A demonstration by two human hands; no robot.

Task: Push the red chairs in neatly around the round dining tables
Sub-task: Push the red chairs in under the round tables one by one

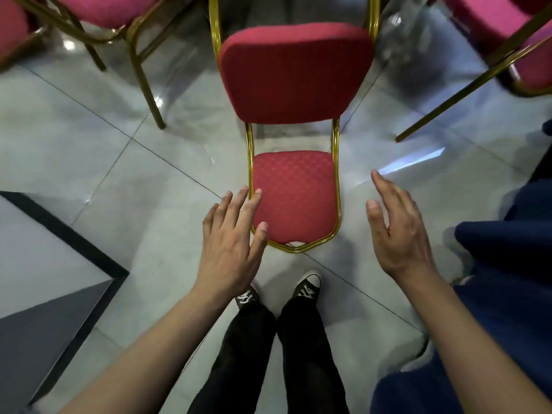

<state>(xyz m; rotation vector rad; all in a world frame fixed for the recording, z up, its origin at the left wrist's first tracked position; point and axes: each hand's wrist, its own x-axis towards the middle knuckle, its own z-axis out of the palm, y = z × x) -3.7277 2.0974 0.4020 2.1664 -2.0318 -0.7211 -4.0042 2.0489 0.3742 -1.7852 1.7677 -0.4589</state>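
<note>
A red padded chair with a gold metal frame (294, 76) stands straight ahead of me on the tiled floor, its backrest (294, 201) nearest me and its seat beyond. My left hand (233, 243) hovers at the backrest's left edge, fingers straight and spread, fingertips at the gold frame; whether they touch it I cannot tell. My right hand (397, 231) is held out to the right of the backrest, fingers relaxed, clear of the chair. Neither hand holds anything. No round table top is visible.
More red chairs with gold legs stand at the upper left (98, 13) and upper right (507, 34). A black-edged glossy surface (44, 264) juts in at the left. Dark blue cloth (507, 279) hangs along the right. My feet (307, 286) stand just behind the chair.
</note>
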